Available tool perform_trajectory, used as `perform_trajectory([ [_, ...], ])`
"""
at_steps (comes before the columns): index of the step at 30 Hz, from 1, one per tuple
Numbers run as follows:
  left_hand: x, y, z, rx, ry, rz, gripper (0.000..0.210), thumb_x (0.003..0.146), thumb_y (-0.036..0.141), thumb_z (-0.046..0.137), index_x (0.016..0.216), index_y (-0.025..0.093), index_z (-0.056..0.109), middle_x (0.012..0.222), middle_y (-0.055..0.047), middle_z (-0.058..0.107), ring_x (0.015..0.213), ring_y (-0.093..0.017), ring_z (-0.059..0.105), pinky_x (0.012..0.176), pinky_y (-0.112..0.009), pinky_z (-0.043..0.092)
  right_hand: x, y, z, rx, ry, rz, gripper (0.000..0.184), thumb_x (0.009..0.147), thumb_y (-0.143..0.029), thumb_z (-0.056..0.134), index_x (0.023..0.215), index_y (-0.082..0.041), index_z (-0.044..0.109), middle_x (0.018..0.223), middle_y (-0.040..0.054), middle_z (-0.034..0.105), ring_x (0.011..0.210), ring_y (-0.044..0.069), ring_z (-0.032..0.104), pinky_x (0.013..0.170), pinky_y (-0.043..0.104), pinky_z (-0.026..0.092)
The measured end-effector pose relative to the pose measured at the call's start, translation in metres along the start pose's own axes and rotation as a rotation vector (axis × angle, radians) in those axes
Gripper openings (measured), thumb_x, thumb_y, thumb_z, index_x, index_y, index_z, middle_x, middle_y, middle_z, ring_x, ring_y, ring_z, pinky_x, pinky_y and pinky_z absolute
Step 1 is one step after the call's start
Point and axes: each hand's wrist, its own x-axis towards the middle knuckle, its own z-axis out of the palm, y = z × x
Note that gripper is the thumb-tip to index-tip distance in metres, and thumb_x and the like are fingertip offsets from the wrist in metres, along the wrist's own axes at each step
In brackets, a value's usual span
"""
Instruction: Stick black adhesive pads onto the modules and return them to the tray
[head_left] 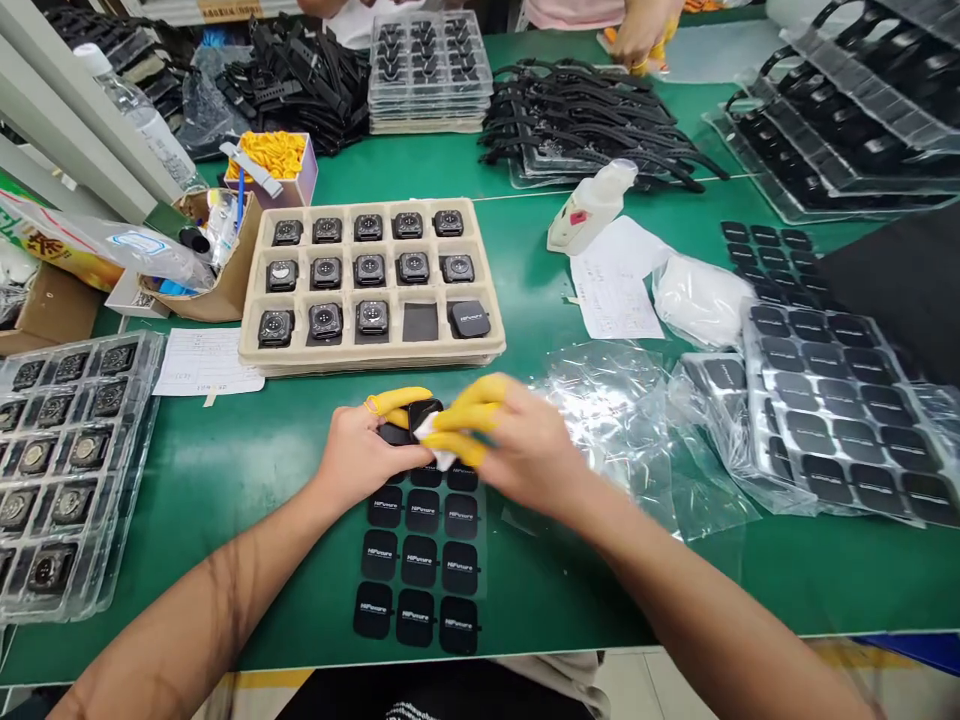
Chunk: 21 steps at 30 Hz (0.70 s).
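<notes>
My left hand (pixel 358 448), with yellow finger cots on some fingers, grips a black smartwatch body (pixel 424 412) above the green table. Wrapped in yellow finger cots too, the fingers of my right hand (pixel 517 435) close on a white wipe (pixel 444 458), which touches the watch face. Part of the watch is hidden behind my fingers. Just below both hands lies a sheet of black square films (pixel 420 560) printed with white lettering. Beyond them a beige tray (pixel 375 357) holds several watch bodies, mostly sensor side up; one slot shows only its dark bottom.
A clear tray of watches (pixel 142 440) stands at left. To the right are crumpled clear plastic (pixel 611 400), stacked film sheets (pixel 847 400), a white bottle (pixel 592 208) and papers (pixel 619 285). Black straps (pixel 592 120) lie farther back, near another person's hand (pixel 646 35).
</notes>
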Motion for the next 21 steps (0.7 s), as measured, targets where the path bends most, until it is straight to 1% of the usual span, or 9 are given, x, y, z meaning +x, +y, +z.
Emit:
perform_trajectory([
  [3,-0.001,-0.001,0.001,0.019,0.004,0.016,0.043,0.067,0.03,0.089,0.109,0.024,0.083,0.081,0.003,0.079,0.071,-0.017,0.07,0.071,-0.027,0.057,0.001,-0.016,0.02,-0.026,0.006,0.018,0.017,0.101,-0.032,0.065,0.097,-0.025,0.079,0.088,0.0072,0.073,0.08,0.02,0.066,0.069,0.033,0.055],
  [5,-0.001,-0.001,0.002,0.019,0.007,0.008,0.043,0.067,0.031,0.09,0.109,0.024,0.083,0.078,0.003,0.078,0.068,-0.016,0.068,0.067,-0.026,0.056,0.002,-0.014,0.026,-0.007,0.012,0.015,0.015,0.101,-0.032,0.066,0.096,-0.025,0.079,0.087,0.0063,0.072,0.079,0.019,0.064,0.07,0.034,0.055],
  [8,0.0,-0.002,0.002,0.038,-0.018,0.065,0.043,0.065,0.029,0.091,0.107,0.023,0.084,0.076,0.003,0.079,0.065,-0.016,0.068,0.066,-0.027,0.056,0.004,-0.004,0.027,0.034,0.006,-0.055,0.017,0.101,-0.034,0.067,0.092,-0.026,0.079,0.085,0.0053,0.071,0.076,0.018,0.064,0.066,0.031,0.054],
  [11,0.001,0.001,0.002,-0.04,0.035,0.002,0.048,0.064,0.036,0.095,0.107,0.02,0.083,0.083,-0.001,0.082,0.073,-0.019,0.074,0.072,-0.029,0.061,0.004,0.003,0.019,-0.254,0.061,0.012,0.022,0.102,-0.028,0.061,0.093,-0.023,0.08,0.091,0.0104,0.073,0.083,0.023,0.064,0.07,0.037,0.056],
  [14,0.0,0.004,0.002,-0.141,0.11,-0.07,0.053,0.064,0.038,0.096,0.111,0.02,0.081,0.088,-0.001,0.083,0.08,-0.021,0.078,0.078,-0.031,0.064,-0.003,0.001,0.01,-0.514,0.209,0.122,0.021,0.099,-0.021,0.059,0.098,-0.021,0.08,0.101,0.0146,0.076,0.092,0.029,0.064,0.078,0.047,0.057],
  [16,-0.001,0.006,0.003,-0.125,0.152,-0.037,0.051,0.065,0.037,0.096,0.11,0.022,0.08,0.085,0.0,0.083,0.081,-0.021,0.079,0.082,-0.033,0.066,-0.01,-0.008,0.01,-0.443,0.295,0.178,0.018,0.098,-0.023,0.063,0.107,-0.023,0.078,0.103,0.0134,0.077,0.095,0.03,0.068,0.084,0.05,0.059],
  [17,-0.002,0.006,0.003,-0.102,0.171,-0.008,0.049,0.065,0.037,0.096,0.109,0.023,0.08,0.084,0.001,0.082,0.081,-0.022,0.079,0.084,-0.034,0.066,-0.013,-0.013,0.012,-0.357,0.297,0.202,0.019,0.098,-0.025,0.064,0.112,-0.024,0.077,0.103,0.0124,0.079,0.097,0.03,0.071,0.086,0.05,0.061],
  [19,-0.003,0.005,0.003,-0.068,0.202,0.049,0.047,0.065,0.038,0.097,0.108,0.025,0.081,0.084,0.001,0.082,0.082,-0.023,0.079,0.087,-0.037,0.067,-0.017,-0.023,0.018,-0.154,0.219,0.273,0.022,0.1,-0.028,0.063,0.117,-0.026,0.076,0.107,0.0113,0.081,0.102,0.03,0.075,0.09,0.05,0.063],
  [21,-0.003,0.004,0.002,-0.055,0.212,0.082,0.045,0.067,0.04,0.097,0.106,0.026,0.081,0.086,0.0,0.081,0.086,-0.026,0.079,0.089,-0.04,0.067,-0.017,-0.028,0.023,0.096,0.116,0.407,0.021,0.099,-0.033,0.064,0.115,-0.027,0.076,0.111,0.0098,0.081,0.104,0.029,0.077,0.093,0.048,0.064],
])
